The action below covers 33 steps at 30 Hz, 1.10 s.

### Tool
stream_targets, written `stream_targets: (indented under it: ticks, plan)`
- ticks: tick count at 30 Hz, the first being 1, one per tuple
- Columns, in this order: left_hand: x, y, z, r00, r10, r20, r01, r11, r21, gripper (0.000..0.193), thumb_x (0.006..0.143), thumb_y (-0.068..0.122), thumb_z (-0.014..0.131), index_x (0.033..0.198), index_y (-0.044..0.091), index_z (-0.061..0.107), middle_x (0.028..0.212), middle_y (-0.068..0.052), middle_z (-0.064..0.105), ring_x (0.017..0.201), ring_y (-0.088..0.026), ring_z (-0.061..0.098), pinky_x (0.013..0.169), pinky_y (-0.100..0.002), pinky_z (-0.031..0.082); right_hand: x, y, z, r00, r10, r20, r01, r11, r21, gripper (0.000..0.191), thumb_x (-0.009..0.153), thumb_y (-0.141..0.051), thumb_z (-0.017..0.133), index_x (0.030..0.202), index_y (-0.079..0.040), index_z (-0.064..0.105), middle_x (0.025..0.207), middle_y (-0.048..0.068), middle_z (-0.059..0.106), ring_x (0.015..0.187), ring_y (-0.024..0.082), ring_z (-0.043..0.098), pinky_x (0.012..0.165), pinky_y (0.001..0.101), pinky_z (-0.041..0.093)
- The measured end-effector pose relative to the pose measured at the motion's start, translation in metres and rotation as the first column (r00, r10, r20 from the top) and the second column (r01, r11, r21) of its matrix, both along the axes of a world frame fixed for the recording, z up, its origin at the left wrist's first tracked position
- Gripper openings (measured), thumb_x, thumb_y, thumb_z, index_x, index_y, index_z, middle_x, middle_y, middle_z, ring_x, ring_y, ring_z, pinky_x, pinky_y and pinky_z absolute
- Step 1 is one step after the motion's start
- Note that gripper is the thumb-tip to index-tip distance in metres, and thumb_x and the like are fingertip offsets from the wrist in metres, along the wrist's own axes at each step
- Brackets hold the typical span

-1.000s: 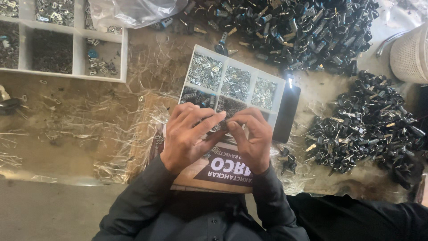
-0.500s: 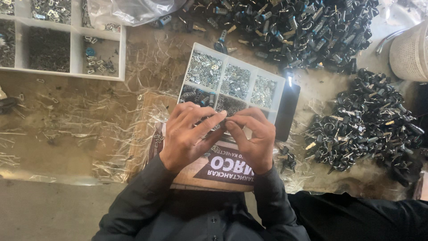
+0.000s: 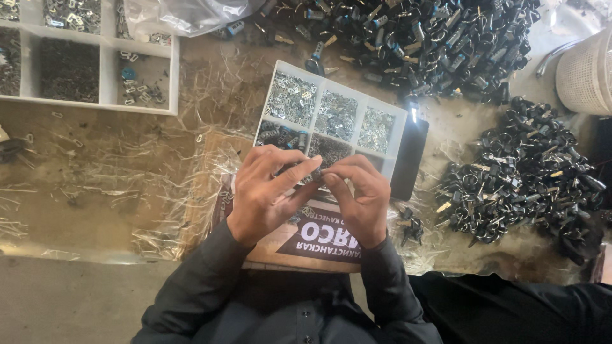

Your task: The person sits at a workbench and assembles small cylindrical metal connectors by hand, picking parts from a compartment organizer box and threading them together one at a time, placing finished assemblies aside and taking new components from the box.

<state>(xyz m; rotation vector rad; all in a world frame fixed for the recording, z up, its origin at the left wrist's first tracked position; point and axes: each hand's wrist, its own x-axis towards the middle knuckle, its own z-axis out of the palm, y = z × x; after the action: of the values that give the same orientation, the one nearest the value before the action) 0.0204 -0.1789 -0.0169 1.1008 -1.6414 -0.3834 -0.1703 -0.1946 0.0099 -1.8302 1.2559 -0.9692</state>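
From the head view, looking straight down: the person's left hand (image 3: 268,191) and right hand (image 3: 358,197) are drawn together over the near edge of a small white compartment tray (image 3: 398,121), fingertips meeting around some tiny part (image 3: 317,171). Both sets of fingers are pinched narrow on it; it is too small and too covered to tell what it is, only that it sits between thumb and forefinger where the two hands touch, just above the tray's near row. It looks like a fitting or joining step on a small metal piece, and I'd judge it calls for a steady, fine grip, not force.

The tray holds heaps of small silvery bits in its far compartments and darker ones nearer. It rests on a brown cardboard sheet (image 3: 268,251) laid over crinkled clear plastic film (image 3: 127,191). A black slab-shaped device (image 3: 410,159) lies touching the tray's right side. Far and right are piles of dark keys and lock parts (image 3: 523,172), a larger white sorting tray (image 3: 108,107) far left, and a pale basket (image 3: 586,70) at the far right edge.
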Motion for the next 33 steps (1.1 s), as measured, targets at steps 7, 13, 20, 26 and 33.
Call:
stream_targets:
  ticks: [7, 13, 20, 26, 33]
  plan:
    - [0.000, -0.001, -0.002, 1.000, -0.005, 0.025, 0.006, 0.999, -0.033, 0.048, 0.079, 0.011, 0.091, 0.124, 0.012, 0.073, 0.110, -0.002, 0.068, 0.097, -0.023, 0.061, 0.087, -0.037, 0.052, 0.000, 0.002, -0.003, 0.999, -0.032, -0.019, 0.031, 0.999, -0.028, 0.006, 0.094, -0.002, 0.073, 0.099, 0.001, 0.074, 0.096, 0.008, 0.072, 0.087, 0.015, 0.068, 0.078, 0.0268, 0.054]
    - [0.002, 0.001, -0.006, 0.996, -0.017, 0.084, 0.021, 0.999, -0.046, 0.049, 0.079, 0.009, 0.089, 0.125, 0.010, 0.074, 0.113, -0.003, 0.069, 0.099, -0.024, 0.062, 0.090, -0.036, 0.051, -0.009, -0.001, -0.026, 0.992, -0.054, -0.117, 0.055, 0.998, 0.008, 0.007, 0.087, -0.006, 0.082, 0.093, -0.004, 0.079, 0.090, 0.005, 0.074, 0.081, 0.011, 0.068, 0.070, 0.0232, 0.054]
    - [0.000, 0.005, -0.001, 1.000, -0.003, 0.022, 0.003, 1.000, -0.029, 0.044, 0.079, 0.012, 0.091, 0.120, 0.011, 0.074, 0.111, -0.002, 0.072, 0.097, -0.024, 0.064, 0.091, -0.038, 0.051, -0.025, -0.001, -0.024, 0.952, -0.137, 0.274, 0.080, 0.974, 0.212, 0.005, 0.095, -0.001, 0.074, 0.101, 0.000, 0.073, 0.098, 0.004, 0.068, 0.085, 0.009, 0.063, 0.073, 0.0230, 0.051]
    - [-0.006, 0.009, -0.001, 1.000, -0.024, -0.005, 0.023, 0.999, -0.042, 0.044, 0.077, 0.015, 0.093, 0.116, 0.011, 0.073, 0.110, -0.002, 0.072, 0.096, -0.025, 0.065, 0.090, -0.038, 0.052, -0.019, 0.018, -0.009, 0.963, -0.136, 0.233, 0.080, 0.969, 0.235, 0.005, 0.095, 0.000, 0.072, 0.100, 0.002, 0.074, 0.100, 0.005, 0.069, 0.085, 0.010, 0.065, 0.074, 0.0234, 0.054]
    - [-0.008, 0.014, -0.003, 1.000, 0.002, 0.012, -0.002, 0.998, -0.067, 0.046, 0.075, 0.015, 0.095, 0.116, 0.011, 0.074, 0.105, -0.002, 0.070, 0.094, -0.024, 0.064, 0.088, -0.038, 0.052, -0.009, 0.023, -0.006, 0.987, -0.013, 0.160, -0.002, 0.996, 0.094, 0.009, 0.098, -0.002, 0.071, 0.104, 0.003, 0.074, 0.102, 0.008, 0.068, 0.090, 0.012, 0.067, 0.077, 0.0251, 0.056]
